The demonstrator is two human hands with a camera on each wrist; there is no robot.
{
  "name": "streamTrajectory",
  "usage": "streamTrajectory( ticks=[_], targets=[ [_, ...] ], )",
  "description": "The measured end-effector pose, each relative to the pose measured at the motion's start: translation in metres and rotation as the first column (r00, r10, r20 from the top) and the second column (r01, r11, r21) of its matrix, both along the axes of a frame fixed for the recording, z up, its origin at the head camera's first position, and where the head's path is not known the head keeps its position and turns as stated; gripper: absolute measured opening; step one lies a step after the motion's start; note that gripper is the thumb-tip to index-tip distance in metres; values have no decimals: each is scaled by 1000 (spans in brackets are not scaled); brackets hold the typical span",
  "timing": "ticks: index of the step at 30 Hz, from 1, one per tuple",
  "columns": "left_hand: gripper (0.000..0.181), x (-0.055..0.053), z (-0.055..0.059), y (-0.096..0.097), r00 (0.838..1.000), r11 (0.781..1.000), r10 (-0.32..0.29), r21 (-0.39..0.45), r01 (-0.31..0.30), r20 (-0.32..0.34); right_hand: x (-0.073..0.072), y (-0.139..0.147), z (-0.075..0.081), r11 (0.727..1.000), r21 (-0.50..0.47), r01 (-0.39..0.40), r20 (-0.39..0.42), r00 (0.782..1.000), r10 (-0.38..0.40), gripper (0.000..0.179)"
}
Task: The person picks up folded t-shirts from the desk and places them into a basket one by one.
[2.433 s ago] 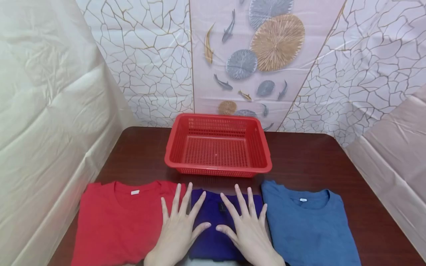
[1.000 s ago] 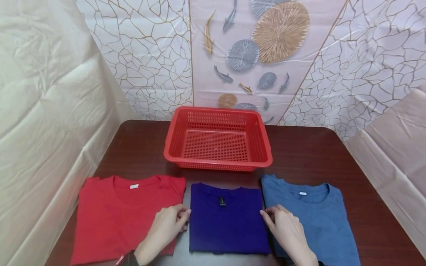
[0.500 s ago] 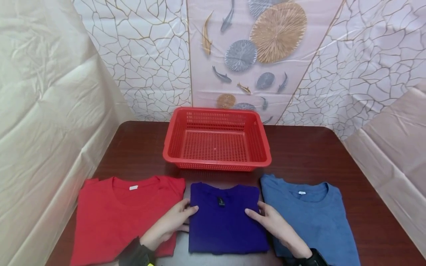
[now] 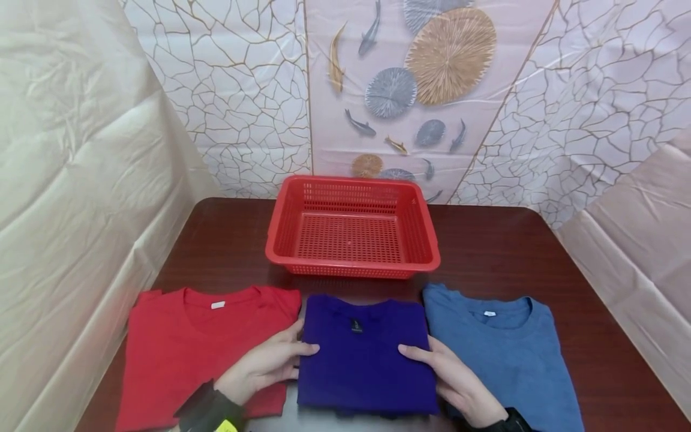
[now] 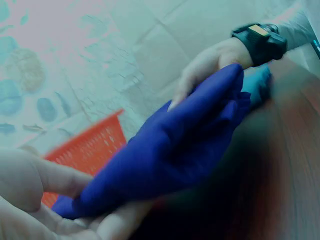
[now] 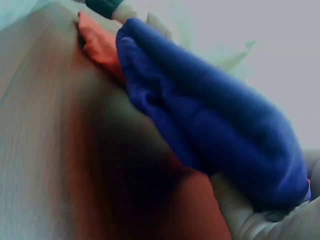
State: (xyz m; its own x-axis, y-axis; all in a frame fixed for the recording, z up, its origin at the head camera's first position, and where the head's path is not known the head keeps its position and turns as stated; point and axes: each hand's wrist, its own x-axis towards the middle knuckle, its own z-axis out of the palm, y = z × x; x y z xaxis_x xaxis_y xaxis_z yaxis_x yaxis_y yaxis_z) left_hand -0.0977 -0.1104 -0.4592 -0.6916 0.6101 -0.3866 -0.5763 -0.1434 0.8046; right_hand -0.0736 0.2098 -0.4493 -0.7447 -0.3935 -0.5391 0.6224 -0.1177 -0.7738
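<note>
Just in front of the red basket, on the person's side of it, a folded purple shirt is hanging between two hands, raised off the dark brown surface; the left hand, front-left of the basket, is gripping one side edge, its thumb resting on top and its other fingers curling beneath; the right hand, front-right of the basket, is grasping the opposite edge likewise, thumb above and fingers below; the folded layers are sagging a little between them; a dark label is showing at the collar, on the edge nearer the basket; a folded red shirt is lying farther out to the basket's front-left; a folded blue shirt is lying to its front-right; a patterned wall covering is hanging behind the basket.
</note>
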Motion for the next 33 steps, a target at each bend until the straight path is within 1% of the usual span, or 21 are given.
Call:
streamTrajectory(
  ticks=[3, 6, 9, 11, 13, 15, 17, 20, 24, 26, 29, 31, 33],
  targets=[
    [83, 1, 19, -7, 1000, 999, -24, 32, 25, -19, 2, -2, 20, 1000, 8, 9, -29, 1000, -9, 70],
    [84, 1, 42, -11, 999, 997, -37, 61, 40, -39, 2, -4, 44, 1000, 0, 21, -60, 998, -21, 65],
    [83, -4, 65, -13, 998, 995, -38, 89, 42, -50, -2, -4, 69, 999, -2, 35, -74, 997, -35, 63],
    [80, -10, 81, -13, 997, 994, -31, 98, 37, -64, -9, -4, 84, 999, -2, 51, -90, 995, -51, 63],
    [77, -19, 94, -13, 996, 995, -26, 97, 34, -84, -17, -4, 96, 998, 7, 65, -117, 991, -64, 63],
    [75, -31, 106, -12, 994, 996, -16, 84, 25, -105, -29, -5, 107, 997, 11, 78, -150, 986, -75, 62],
    [70, -45, 114, -12, 992, 997, -10, 76, 19, -122, -41, -6, 114, 996, 18, 88, -181, 980, -84, 61],
    [62, -71, 121, -10, 991, 998, 12, 61, -4, -136, -63, -7, 121, 995, 5, 98, -212, 973, -95, 60],
    [54, -107, 125, -5, 987, 998, 56, 32, -52, -150, -98, -11, 126, 992, -35, 120, -196, 973, -124, 62],
    [53, -125, 124, -3, 985, 996, 86, 17, -84, -148, -118, -13, 127, 993, -27, 118, -207, 971, -121, 62],
    [53, -149, 120, 1, 981, 988, 149, -22, -153, -127, -148, -17, 125, 992, 0, 128, -216, 968, -125, 63],
    [55, -164, 115, 4, 976, 980, 186, -53, -193, -112, -168, -19, 122, 991, 27, 131, -218, 968, -122, 63],
    [56, -178, 108, 6, 971, 970, 220, -82, -228, -95, -185, -22, 116, 989, 35, 142, -193, 972, -132, 63]
  ],
)
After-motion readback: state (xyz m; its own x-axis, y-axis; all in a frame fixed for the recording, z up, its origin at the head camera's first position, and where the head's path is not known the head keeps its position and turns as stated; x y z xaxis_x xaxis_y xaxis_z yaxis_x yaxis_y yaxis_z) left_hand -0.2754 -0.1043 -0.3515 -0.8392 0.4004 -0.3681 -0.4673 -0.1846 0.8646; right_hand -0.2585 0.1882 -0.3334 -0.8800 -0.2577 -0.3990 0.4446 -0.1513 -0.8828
